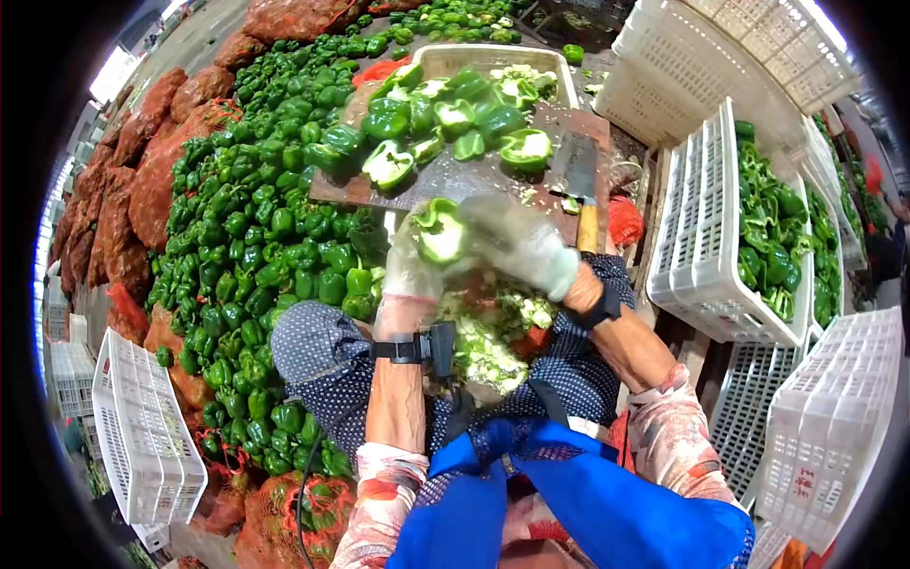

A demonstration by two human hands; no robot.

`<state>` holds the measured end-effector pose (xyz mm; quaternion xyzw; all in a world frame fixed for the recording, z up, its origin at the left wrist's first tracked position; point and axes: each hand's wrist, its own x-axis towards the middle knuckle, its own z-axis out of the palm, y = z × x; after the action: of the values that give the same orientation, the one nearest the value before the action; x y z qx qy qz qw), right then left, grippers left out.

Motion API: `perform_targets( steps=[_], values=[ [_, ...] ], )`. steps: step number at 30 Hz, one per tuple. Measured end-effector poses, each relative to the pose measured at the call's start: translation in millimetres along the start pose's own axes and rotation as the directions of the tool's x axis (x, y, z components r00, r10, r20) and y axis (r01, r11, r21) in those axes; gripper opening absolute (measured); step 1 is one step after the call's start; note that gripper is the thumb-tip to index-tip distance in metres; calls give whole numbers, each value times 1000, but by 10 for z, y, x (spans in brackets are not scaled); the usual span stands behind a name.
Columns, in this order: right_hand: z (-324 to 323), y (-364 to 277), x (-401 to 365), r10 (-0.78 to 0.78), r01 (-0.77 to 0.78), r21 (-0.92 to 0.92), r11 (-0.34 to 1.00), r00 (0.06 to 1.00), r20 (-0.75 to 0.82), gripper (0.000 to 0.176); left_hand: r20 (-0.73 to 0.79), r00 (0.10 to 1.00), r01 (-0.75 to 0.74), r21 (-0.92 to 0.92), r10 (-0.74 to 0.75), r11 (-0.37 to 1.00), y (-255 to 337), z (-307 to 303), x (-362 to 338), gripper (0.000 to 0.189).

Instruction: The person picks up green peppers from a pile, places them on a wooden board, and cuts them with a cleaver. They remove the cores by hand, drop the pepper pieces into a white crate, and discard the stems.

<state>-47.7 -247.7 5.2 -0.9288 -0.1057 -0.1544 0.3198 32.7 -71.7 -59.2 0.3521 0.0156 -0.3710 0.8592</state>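
A cut green bell pepper half (441, 233) is gripped in my gloved left hand (411, 261), its pale hollow inside facing up. Close beside it, my gloved right hand (519, 243) is smeared by motion, so its fingers do not show clearly. Both hands are just in front of a cutting board (427, 190) that carries several halved bell peppers (455, 116). A cleaver (577, 171) with a wooden handle lies at the board's right side. Below my hands, pale pepper cores and scraps (488, 346) are piled over my lap.
A large heap of whole green peppers (256, 256) spreads to the left, with red mesh sacks (147, 199) behind it. On the right stands a white crate (697, 237) of cut peppers. Another white crate (834, 417) is at the lower right, and one (142, 431) at the lower left.
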Motion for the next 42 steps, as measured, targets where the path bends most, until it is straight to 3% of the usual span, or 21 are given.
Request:
perform_targets(
  steps=[4,7,9,12,14,15,16,18,20,22,25,27,29,30,31,33,34,35,37,39,42],
  values=[
    [124,-309,-93,66,45,-273,961,920,386,51,-150,986,-37,247,76,968,-12,415,-253,46],
    [236,-352,-259,82,-54,-99,994,948,308,51,-59,997,-16,348,39,938,-58,240,-379,45],
    [269,-430,-348,105,-147,261,954,980,169,52,-4,1000,7,252,-7,968,-57,238,-521,47],
    [235,-613,-472,250,-312,582,751,950,187,55,169,951,-300,299,259,906,-260,149,-664,69],
    [357,-666,-544,301,-327,595,734,942,146,54,345,866,-494,698,361,519,-263,75,-782,72],
    [420,-656,-562,279,-291,567,770,954,109,53,318,885,-461,701,339,544,-271,46,-789,71],
    [473,-657,-591,260,-259,538,803,963,75,51,292,903,-427,703,317,568,-279,16,-794,70],
    [525,-702,-590,239,-216,474,854,971,13,42,122,972,-236,420,203,877,-287,180,-822,67],
    [469,-760,-581,296,-330,402,854,944,147,39,191,936,-350,572,295,742,-249,143,-782,61],
    [596,-757,-581,347,-401,317,860,913,213,32,63,974,-224,457,219,861,-194,190,-736,59],
    [612,-793,-595,319,-387,330,861,916,243,28,119,981,-173,204,151,964,-211,143,-799,59],
    [579,-891,-702,136,-211,321,923,961,239,25,140,986,-109,142,89,984,-104,85,-687,79],
    [513,-903,-809,-11,-63,348,935,978,206,26,124,980,-134,-176,157,975,-78,164,-729,78],
    [385,-772,-808,-36,-76,317,945,943,331,29,285,940,-128,-208,185,970,-69,114,-693,76],
    [314,-652,-749,144,-231,122,965,859,492,30,90,988,-98,-287,129,953,-98,63,-779,75],
    [237,-467,-789,87,-97,93,991,991,102,31,12,992,-119,-222,124,968,-161,56,-760,83],
    [253,-446,-804,56,-61,76,995,996,67,30,-12,997,-80,-317,81,945,-170,-60,-714,79],
    [225,-481,-776,25,-26,55,998,999,31,30,264,954,-21,-422,145,906,-207,-88,-716,76],
    [214,-679,-653,160,-165,129,978,986,50,30,72,990,-108,-171,121,979,-259,-344,-563,73],
    [245,-780,-541,206,-197,-102,975,974,89,27,278,950,-56,-301,143,952,-291,-192,-642,68],
    [395,-713,-451,327,-288,-191,938,920,217,28,138,980,-164,126,146,978,-343,-119,-624,86]
  ],
)
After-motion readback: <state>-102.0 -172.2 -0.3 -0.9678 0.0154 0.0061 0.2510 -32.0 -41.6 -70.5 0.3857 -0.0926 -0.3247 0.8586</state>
